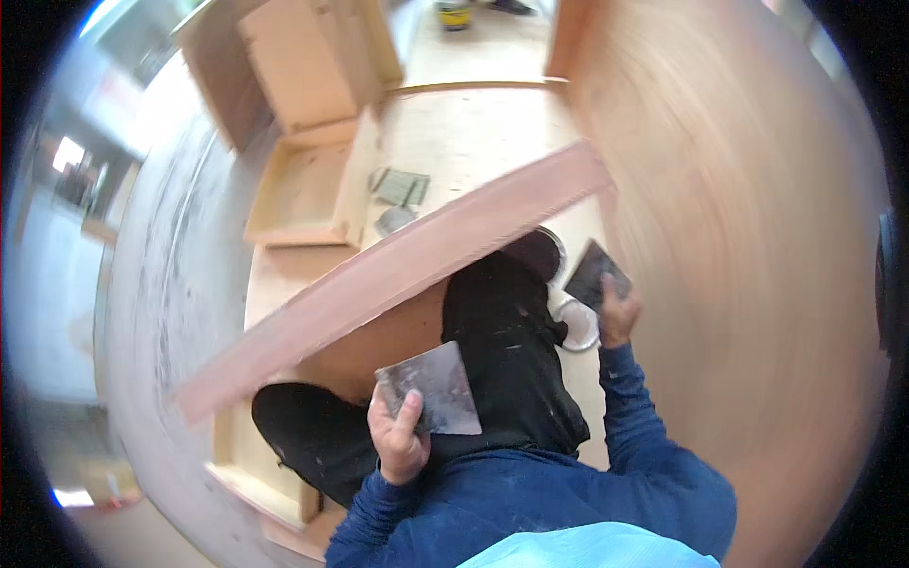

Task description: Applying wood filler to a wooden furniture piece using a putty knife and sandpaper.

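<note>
Left grip (401,440) pinches a smeared grey square plate (443,383), thumb on its face; right grip (620,312) holds a darker square plate (589,273). Long pinkish wooden board (398,282) slants in front of the lap; I'd brace it, keep plate edges flat, go light.

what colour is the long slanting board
The board is pale brownish pink, best seen in the head view.

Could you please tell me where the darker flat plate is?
In the head view, the darker plate is right of centre, in the right hand, near the white round container.
</note>
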### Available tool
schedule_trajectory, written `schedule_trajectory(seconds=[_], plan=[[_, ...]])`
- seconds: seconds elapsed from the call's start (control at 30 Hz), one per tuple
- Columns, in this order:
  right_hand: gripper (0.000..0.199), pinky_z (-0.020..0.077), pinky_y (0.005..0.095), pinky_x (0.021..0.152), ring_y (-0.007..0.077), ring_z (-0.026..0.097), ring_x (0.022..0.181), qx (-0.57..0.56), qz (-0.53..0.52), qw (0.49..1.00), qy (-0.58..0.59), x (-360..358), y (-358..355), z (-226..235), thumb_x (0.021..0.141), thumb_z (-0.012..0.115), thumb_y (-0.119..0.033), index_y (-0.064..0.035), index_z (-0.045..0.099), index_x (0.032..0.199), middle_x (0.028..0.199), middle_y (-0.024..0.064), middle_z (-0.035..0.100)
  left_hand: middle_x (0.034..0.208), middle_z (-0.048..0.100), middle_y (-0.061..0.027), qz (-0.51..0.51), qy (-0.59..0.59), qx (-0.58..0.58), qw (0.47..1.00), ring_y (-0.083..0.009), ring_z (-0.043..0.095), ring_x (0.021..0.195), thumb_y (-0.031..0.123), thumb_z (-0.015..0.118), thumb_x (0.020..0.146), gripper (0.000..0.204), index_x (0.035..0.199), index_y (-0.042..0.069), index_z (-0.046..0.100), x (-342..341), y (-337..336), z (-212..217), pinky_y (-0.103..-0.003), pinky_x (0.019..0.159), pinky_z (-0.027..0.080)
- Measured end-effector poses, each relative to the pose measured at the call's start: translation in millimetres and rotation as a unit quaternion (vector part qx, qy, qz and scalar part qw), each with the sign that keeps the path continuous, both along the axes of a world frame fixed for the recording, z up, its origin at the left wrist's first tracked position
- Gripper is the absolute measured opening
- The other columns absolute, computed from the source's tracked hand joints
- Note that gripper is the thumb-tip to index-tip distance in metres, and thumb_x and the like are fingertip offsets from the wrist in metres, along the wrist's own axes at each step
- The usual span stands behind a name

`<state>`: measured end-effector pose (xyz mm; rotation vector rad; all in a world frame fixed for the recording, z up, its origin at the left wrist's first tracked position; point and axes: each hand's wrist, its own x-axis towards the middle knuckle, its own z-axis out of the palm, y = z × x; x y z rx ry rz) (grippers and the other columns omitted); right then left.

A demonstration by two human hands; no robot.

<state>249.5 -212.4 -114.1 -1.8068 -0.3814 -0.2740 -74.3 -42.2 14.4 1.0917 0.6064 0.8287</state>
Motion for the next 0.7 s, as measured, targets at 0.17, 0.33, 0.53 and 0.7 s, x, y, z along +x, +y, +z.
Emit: schedule_trajectory(seconds=[0.17,0.33,0.53,0.7], plan=[[0.025,0.051,0.0415,0.071,0.0232,0.065,0.078,0.012,-0.056,0.996,-0.073,4.8,-4.5,50.0,0.096,0.061,-0.019,0.0024,0.073,0.092,0.086,0.0118,0.072,0.123,0.063,-0.0091,-0.035,0.033,0.005,0.999,-0.0158,0.058,0.114,0.013,0.056,0.099,0.036,0.13,-0.005,0.054,-7.9,18.9,12.9,-0.03,0.101,0.042],[0.019,0.0518,0.0414,0.077,0.0284,0.066,0.085,0.017,0.143,0.979,-0.141,-41.9,35.3,134.6,0.092,0.063,-0.014,0.0032,0.07,0.095,0.093,0.0166,0.071,0.128,0.061,-0.0071,0.017,-0.098,-0.108,0.989,-0.0157,0.054,0.121,0.009,0.054,0.099,0.038,0.135,-0.004,0.051,-68.2,41.1,30.0,-0.031,0.105,0.04],[0.017,0.0529,0.0412,0.084,0.0345,0.068,0.093,-0.108,0.514,0.823,-0.219,-176.2,107.9,232.9,0.088,0.065,-0.009,0.0042,0.068,0.098,0.102,0.0223,0.07,0.117,0.063,-0.0081,0.254,-0.332,-0.028,0.908,-0.018,0.059,0.111,0.008,0.05,0.092,0.038,0.129,-0.001,0.054,-222.4,40.7,28.9,-0.034,0.097,0.046],[0.022,0.0526,0.0442,0.082,0.0389,0.067,0.096,-0.365,0.623,0.618,-0.312,-238.5,192.6,204.7,0.09,0.06,-0.007,0.0,0.065,0.111,0.104,0.0227,0.068,0.104,0.064,-0.0093,0.63,0.083,-0.068,0.769,-0.0186,0.062,0.097,0.014,0.048,0.094,0.033,0.123,0.0,0.058,-354.8,32.3,-107.3,-0.034,0.085,0.052]])
